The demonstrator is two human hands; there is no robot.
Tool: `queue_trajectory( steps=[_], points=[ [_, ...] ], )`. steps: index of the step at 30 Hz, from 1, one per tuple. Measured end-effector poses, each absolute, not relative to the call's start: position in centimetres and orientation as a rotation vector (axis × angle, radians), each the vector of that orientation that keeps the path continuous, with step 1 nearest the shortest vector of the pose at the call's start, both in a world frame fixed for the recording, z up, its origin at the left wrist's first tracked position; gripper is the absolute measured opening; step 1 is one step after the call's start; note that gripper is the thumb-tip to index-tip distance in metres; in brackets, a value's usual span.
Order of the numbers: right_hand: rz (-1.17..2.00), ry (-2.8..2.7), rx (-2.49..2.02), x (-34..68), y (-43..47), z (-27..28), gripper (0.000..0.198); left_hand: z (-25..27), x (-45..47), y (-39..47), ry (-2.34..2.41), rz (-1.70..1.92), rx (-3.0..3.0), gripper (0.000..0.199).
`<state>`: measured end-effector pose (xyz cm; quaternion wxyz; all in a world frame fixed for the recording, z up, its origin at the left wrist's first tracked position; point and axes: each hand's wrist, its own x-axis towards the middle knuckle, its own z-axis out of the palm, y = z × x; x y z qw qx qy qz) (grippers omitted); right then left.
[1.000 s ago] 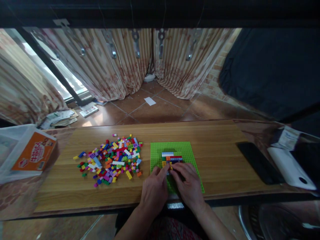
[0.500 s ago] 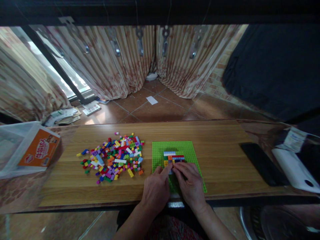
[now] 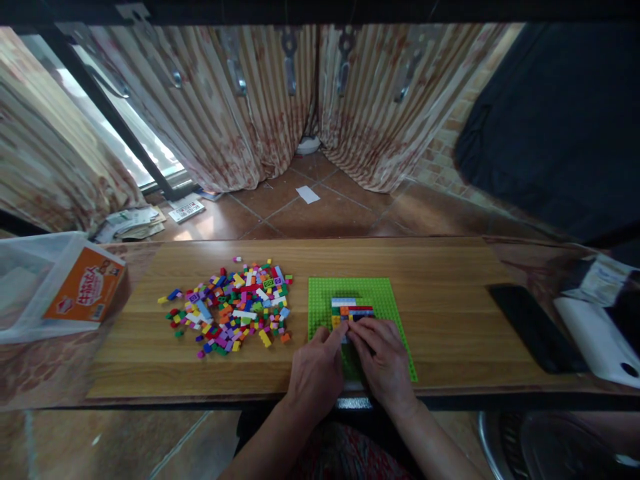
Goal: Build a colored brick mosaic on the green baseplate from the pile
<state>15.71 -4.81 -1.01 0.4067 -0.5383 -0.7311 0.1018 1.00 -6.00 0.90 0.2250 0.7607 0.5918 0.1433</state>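
A green studded baseplate (image 3: 370, 288) lies on the wooden board in front of me. On it stands a low build of toy bricks (image 3: 344, 302), with light blue, red, orange, yellow and dark blue pieces showing. My left hand (image 3: 317, 370) is at the near side of this build, its index finger reaching to the bricks and the other fingers curled. Beside it, my right hand (image 3: 385, 360) is closed in a pinch at the build's near edge. The two hands' fingertips meet there, and they hide whatever is between them.
Left of the baseplate, many loose toy bricks (image 3: 233, 310) are spread over the wooden board (image 3: 440, 267). A clear plastic box (image 3: 37, 250) with an orange label stands at the far left. A black phone-like slab (image 3: 535, 327) and a white object (image 3: 603, 340) lie at right.
The camera view has tilted and shifted slightly. Both hands stay at the same spot on the build, with only a slight shift of the fingers.
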Motion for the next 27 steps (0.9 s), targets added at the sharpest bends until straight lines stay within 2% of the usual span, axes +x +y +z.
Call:
queue_trajectory(
  steps=[12, 27],
  points=[
    [0.133, -1.809, -1.316, 15.54, -5.14, -1.77, 0.018, 1.24, 1.14, -5.97, 1.628, 0.287, 2.049, 0.05],
    [0.154, -1.814, -1.315, 15.1, -5.11, -1.59, 0.017, 0.78, 1.16, -6.07, 1.648, 0.366, 2.087, 0.048]
  ],
)
